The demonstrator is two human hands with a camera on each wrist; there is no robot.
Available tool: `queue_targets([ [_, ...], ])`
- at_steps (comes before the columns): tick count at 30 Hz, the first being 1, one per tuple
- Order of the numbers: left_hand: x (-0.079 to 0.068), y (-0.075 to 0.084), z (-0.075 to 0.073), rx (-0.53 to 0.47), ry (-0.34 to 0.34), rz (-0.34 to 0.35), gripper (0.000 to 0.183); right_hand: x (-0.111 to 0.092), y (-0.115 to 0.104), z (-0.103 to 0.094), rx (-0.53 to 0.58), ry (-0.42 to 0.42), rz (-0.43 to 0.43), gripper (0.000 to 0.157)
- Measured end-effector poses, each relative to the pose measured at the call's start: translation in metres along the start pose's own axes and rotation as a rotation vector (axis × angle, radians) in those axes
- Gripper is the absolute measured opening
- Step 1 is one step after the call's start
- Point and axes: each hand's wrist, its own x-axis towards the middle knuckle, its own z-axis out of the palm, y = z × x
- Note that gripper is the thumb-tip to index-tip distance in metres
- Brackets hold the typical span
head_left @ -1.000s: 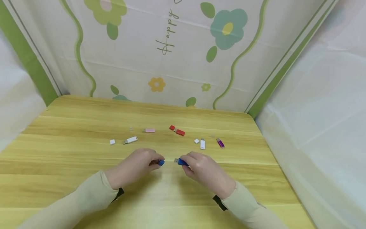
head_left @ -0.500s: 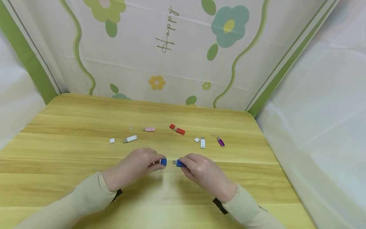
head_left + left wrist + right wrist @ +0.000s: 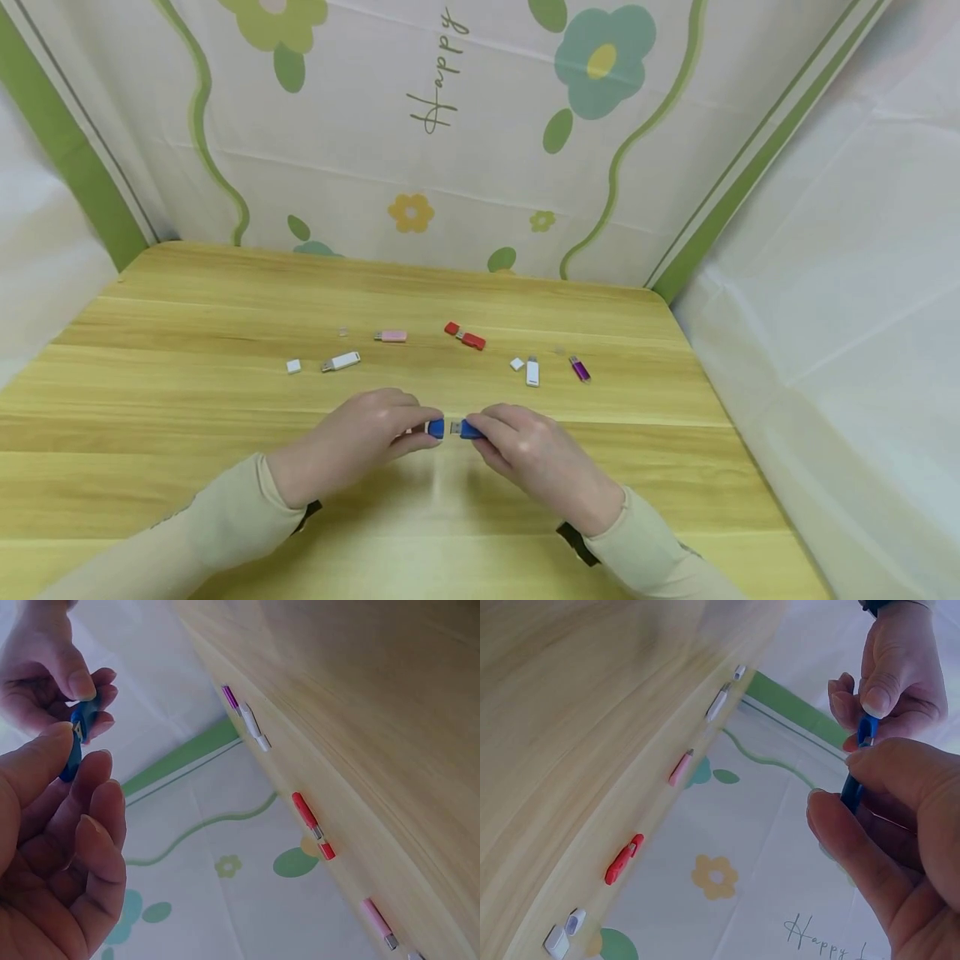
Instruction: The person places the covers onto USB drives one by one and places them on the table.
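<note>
My left hand (image 3: 352, 437) pinches a small blue cap (image 3: 436, 428) between thumb and fingers. Facing it, my right hand (image 3: 543, 454) grips a blue USB stick (image 3: 471, 429) by its body, its metal plug pointing left at the cap. A narrow gap parts plug and cap in the head view. In the left wrist view the blue cap (image 3: 70, 763) and the blue stick (image 3: 86, 712) lie almost in one line. The right wrist view shows the blue stick (image 3: 851, 791) between my right thumb and fingers, close to the cap (image 3: 867, 727).
Beyond my hands on the wooden table (image 3: 187, 492) lie a white USB stick (image 3: 342, 362) with its cap (image 3: 293, 366), a pink one (image 3: 392, 337), a red one (image 3: 472, 340) with its red cap (image 3: 452, 328), another white one (image 3: 532, 372) with a cap (image 3: 517, 364), and a purple one (image 3: 580, 368).
My left hand has brought the blue cap rightward and turned it toward the plug. The right hand has shifted slightly left, so the gap between cap and stick has narrowed.
</note>
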Motion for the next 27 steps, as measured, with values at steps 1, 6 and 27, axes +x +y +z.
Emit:
queue_targets([
  [1,-0.0001,0.0002,-0.0001,0.0,-0.001,0.002,0.017,-0.0001,-0.0003,-0.0001,0.001,0.0,0.003,0.025],
  [6,-0.0002,0.0022,-0.0008,0.002,0.0,0.013,0.017,-0.0003,-0.0019,-0.0011,-0.009,0.005,-0.003,0.027],
  [27,-0.0008,0.0049,0.002,0.017,0.016,0.024,0.018,-0.0009,-0.0023,0.0018,-0.011,0.034,-0.057,0.03],
])
